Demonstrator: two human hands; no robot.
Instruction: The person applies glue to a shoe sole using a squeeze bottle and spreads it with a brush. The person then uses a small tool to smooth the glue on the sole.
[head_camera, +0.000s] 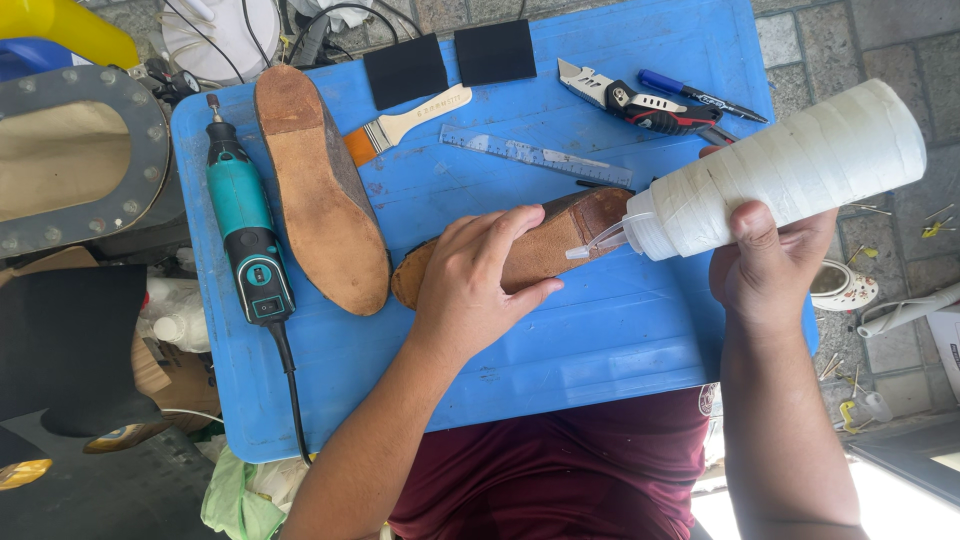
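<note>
My left hand (468, 285) rests over a brown shoe (560, 240) lying sole up on the blue board (600, 340), pressing it down at its middle. My right hand (765, 270) grips a large white bottle (790, 170) wrapped in tape, tilted so its clear nozzle (600, 240) touches the heel end of the sole. A second brown shoe (320, 190) lies sole up to the left, apart from both hands.
A teal rotary tool (245, 225) with a black cord lies at the board's left edge. At the back are a paintbrush (400, 125), two black pads (450, 60), a clear ruler (535, 155), a utility knife (640, 100) and a pen (700, 97). Clutter surrounds the board.
</note>
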